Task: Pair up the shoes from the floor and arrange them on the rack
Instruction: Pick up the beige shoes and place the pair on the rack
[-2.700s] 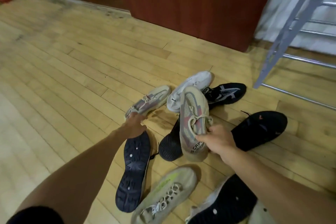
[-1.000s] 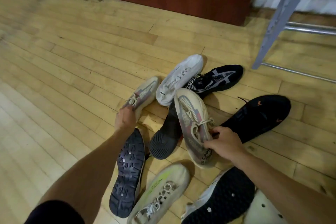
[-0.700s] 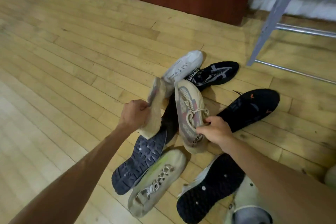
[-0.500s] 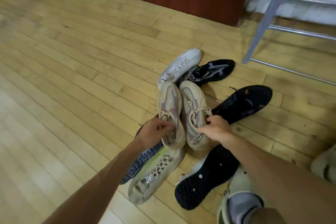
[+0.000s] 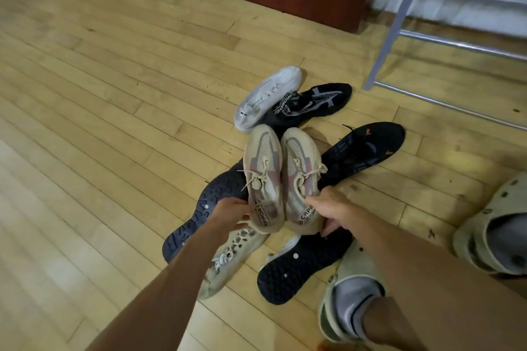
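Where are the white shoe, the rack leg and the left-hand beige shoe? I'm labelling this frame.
white shoe (image 5: 268, 98), head view, laces at midfoot
rack leg (image 5: 395, 23), head view, mid-length
left-hand beige shoe (image 5: 263, 168), head view, lace area

Two matched shoes are being held side by side, touching, above the pile: the left shoe (image 5: 263, 177) by the left hand (image 5: 231, 215), the right shoe (image 5: 299, 179) by the right hand (image 5: 332, 208). The rack (image 5: 399, 23) is standing behind and to the right of the pile.
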`<state>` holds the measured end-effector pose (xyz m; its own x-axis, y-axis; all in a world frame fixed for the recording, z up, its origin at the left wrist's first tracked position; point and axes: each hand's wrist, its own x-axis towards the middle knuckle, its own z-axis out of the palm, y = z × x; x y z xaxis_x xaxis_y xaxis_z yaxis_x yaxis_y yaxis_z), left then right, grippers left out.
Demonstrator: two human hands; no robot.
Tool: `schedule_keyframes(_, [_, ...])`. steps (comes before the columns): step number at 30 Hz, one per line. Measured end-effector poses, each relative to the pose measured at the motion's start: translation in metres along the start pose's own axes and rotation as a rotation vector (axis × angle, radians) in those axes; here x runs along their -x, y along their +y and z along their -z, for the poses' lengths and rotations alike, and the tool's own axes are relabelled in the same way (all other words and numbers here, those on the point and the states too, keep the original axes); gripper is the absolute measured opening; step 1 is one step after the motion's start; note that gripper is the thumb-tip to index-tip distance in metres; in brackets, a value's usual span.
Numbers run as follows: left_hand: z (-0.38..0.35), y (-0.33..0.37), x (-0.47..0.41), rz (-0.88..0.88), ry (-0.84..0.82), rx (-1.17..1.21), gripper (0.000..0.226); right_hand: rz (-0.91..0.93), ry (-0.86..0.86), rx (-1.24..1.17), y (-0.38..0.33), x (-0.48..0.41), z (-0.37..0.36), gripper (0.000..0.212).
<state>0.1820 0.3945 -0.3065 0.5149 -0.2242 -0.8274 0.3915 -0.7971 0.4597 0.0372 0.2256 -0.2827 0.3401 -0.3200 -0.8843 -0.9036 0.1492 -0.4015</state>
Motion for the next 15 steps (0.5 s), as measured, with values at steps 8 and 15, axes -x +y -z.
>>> schedule_keyframes(8, [-0.036, 0.002, 0.023, 0.090, 0.023, 0.189, 0.018, -0.011, 0.037, -0.102, 0.010, 0.001, 0.012, 0.060])
schedule_keyframes(15, [-0.018, 0.036, 0.051, -0.140, 0.094, 0.049, 0.029, 0.024, 0.125, 0.066, 0.009, 0.024, 0.021, 0.040])
